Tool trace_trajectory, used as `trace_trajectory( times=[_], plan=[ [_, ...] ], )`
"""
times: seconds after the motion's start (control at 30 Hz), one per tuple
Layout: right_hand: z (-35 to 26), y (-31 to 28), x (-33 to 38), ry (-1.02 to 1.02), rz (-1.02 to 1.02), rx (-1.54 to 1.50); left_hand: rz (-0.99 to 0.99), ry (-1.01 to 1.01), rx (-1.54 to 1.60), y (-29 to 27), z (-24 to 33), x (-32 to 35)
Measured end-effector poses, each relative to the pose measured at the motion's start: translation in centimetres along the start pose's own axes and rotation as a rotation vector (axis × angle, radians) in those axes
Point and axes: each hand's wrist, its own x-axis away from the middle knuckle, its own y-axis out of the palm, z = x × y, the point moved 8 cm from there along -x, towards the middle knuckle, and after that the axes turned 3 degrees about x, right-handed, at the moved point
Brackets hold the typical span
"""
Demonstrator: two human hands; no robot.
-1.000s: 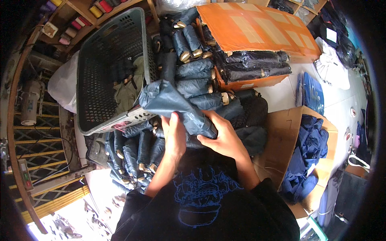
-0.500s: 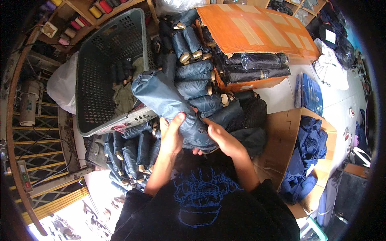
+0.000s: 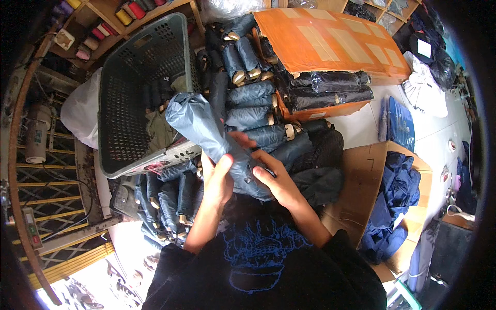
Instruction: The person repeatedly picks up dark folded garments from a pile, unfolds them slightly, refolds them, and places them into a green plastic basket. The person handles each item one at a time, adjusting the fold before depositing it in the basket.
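Both of my hands are around a rolled blue-grey nylon bundle (image 3: 199, 121), tilted with its far end toward the basket. My left hand (image 3: 218, 178) wraps its left side, thumb lying on top. On the other side my right hand (image 3: 277, 182) presses the lower end, its thumb near a small dark fitting on the fabric. Some of my fingers are hidden behind the bundle. Beyond it are stacked, similar blue-grey rolls (image 3: 250, 116) with pale ends. More rolls (image 3: 168, 199) lie left of my left forearm. Dark crumpled fabric (image 3: 323, 181) sits beside my right hand.
A dark perforated plastic basket (image 3: 111, 103) with some cloth inside stands at left. An orange taped carton (image 3: 330, 39) holds plastic-wrapped dark packs (image 3: 330, 95). An open cardboard box (image 3: 356, 181) with navy fabric (image 3: 395, 201) is at right. Thread spools (image 3: 124, 16) fill shelves at far left.
My right hand has shifted inward over the bundle's lower end, its thumb now pressing on top. The bundle looks narrower and more tightly rolled, and its far end has moved slightly left.
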Motion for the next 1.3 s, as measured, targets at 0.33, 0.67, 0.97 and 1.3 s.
trace_trajectory(
  times=[0.33,0.67,0.97,1.3],
  plan=[
    [1.0,-0.1,0.1,0.055,-0.056,0.05,-0.03,-0.115,0.135,0.3,-0.9,-1.4],
    [-0.3,1.7,0.0,-0.016,-0.122,-0.181,-0.139,-0.102,0.011,0.9,-1.4,-0.5],
    [2.9,1.8,0.1,0.156,-0.259,-0.352,-0.154,-0.163,-0.086,1.2,-0.4,-1.8],
    [0.5,-0.1,-0.2,-0.065,0.132,0.007,0.091,-0.264,-0.295,1.4,-0.7,-0.1]
  ],
)
